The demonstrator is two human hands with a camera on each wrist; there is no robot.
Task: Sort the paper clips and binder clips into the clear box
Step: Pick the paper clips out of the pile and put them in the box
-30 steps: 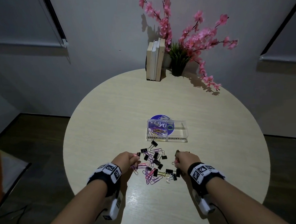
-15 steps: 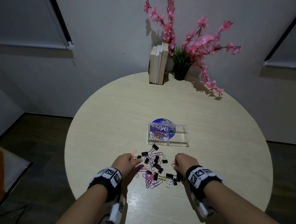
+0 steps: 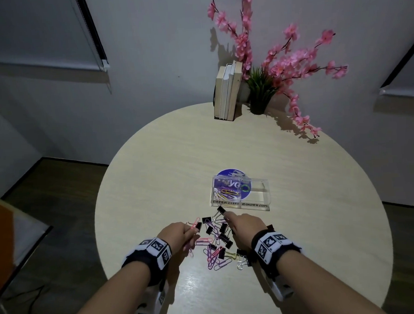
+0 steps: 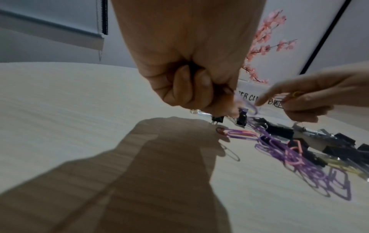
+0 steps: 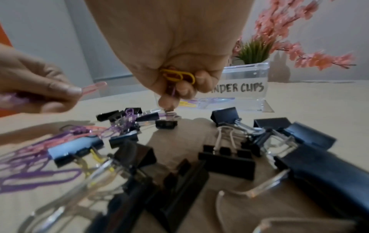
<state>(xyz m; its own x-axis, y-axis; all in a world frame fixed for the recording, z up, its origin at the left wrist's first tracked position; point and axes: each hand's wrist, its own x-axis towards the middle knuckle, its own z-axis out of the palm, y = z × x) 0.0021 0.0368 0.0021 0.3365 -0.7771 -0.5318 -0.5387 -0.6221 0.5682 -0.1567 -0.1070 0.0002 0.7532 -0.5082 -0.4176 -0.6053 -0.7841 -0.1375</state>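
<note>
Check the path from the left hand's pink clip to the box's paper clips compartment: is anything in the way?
Nothing visible blocks it. The left hand holds the pink clip above the table; the box is open-topped, with only loose clips lying low between them.

Round table [image 3: 153,174]: clip pile [image 3: 217,243]; clear box [image 3: 260,199]; books [image 3: 226,92]; potted plant [image 3: 257,93].

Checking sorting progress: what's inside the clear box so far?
The clear acrylic box has several coloured paper clips in its PAPER CLIPS side; the BINDER CLIPS side looks empty. A purple disc lies underneath.
</note>
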